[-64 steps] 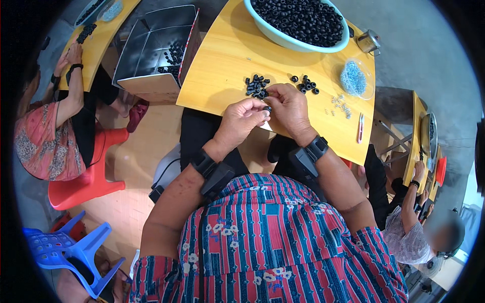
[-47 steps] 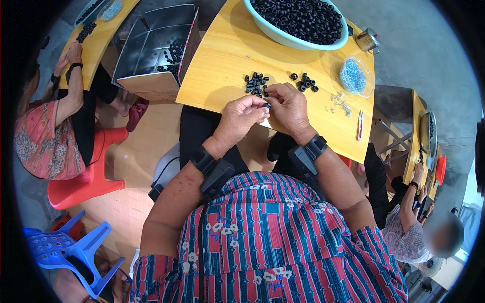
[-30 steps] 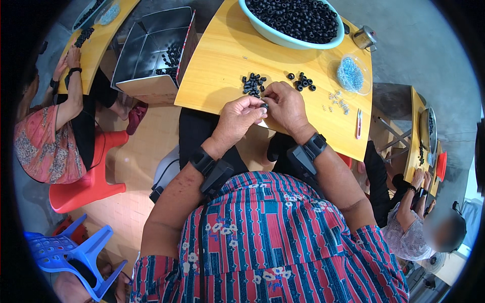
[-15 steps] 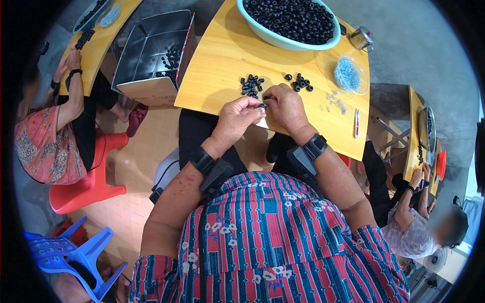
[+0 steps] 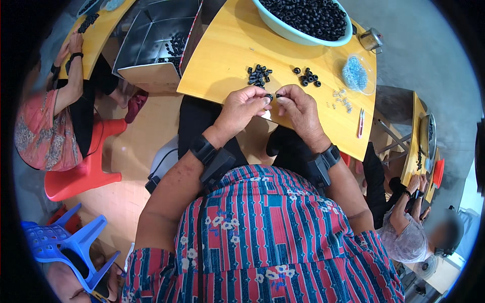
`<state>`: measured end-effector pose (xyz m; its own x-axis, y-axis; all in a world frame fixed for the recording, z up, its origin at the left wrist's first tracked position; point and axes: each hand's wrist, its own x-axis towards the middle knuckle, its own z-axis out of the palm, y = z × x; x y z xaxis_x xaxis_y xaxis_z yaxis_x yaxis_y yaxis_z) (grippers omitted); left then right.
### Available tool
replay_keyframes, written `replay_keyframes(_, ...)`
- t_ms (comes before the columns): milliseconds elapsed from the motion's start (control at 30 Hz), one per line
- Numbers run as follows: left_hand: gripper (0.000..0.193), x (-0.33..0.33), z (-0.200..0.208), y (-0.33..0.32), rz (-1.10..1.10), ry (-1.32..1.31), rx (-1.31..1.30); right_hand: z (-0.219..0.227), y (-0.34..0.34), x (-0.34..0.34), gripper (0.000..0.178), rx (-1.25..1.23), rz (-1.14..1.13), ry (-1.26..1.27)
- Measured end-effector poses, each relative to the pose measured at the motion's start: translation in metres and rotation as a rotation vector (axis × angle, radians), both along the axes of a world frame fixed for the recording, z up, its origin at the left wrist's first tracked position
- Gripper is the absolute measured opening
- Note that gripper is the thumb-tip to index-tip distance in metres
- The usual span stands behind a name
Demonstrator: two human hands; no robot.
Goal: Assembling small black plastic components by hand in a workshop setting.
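Note:
Close together at the table's near edge, my two hands each pinch a tiny black part. My left hand (image 5: 245,107) is closed on a small black ring-like piece (image 5: 269,96) between thumb and forefinger. The fingertips of my right hand (image 5: 300,109) grip another small black piece (image 5: 278,95), just apart from the first. Just beyond my left hand lies a pile of short black cylinders (image 5: 259,75). Beyond my right hand is a loose group of round black caps (image 5: 308,78). Small clear pieces (image 5: 343,102) are scattered right of my right hand.
On the yellow table (image 5: 217,65) stand a pale blue bowl (image 5: 273,29) full of black parts, a clear tub (image 5: 355,74) of tiny pieces and a metal cup (image 5: 371,39). Thread snips (image 5: 361,123) lie right. A box (image 5: 146,76) stands left. Other people work at both sides.
My right hand has drawn back from beside the black cylinders and turned, and its pinched black piece now shows facing the left hand's piece. The whole view has shifted slightly.

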<state>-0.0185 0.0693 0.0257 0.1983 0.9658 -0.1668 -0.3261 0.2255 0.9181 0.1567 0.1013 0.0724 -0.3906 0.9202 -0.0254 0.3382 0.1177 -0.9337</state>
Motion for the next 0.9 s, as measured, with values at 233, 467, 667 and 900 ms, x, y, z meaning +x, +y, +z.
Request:
replay_keyframes(233,0.022,0.0,0.0,0.0,-0.012,0.016,0.02,-0.009,0.0,0.0,0.006,-0.148,-0.066,0.171)
replay_keyframes(467,0.021,0.002,0.002,-0.003,0.021,-0.015,0.021,-0.001,-0.003,-0.001,0.011,-0.242,-0.142,0.241)
replay_keyframes(667,0.021,0.001,0.001,-0.001,0.02,-0.018,0.015,0.0,-0.003,-0.002,0.014,-0.263,-0.173,0.259)
replay_keyframes(900,0.021,0.001,0.0,-0.001,0.017,-0.026,0.011,0.004,-0.002,-0.005,0.014,-0.253,-0.182,0.228)
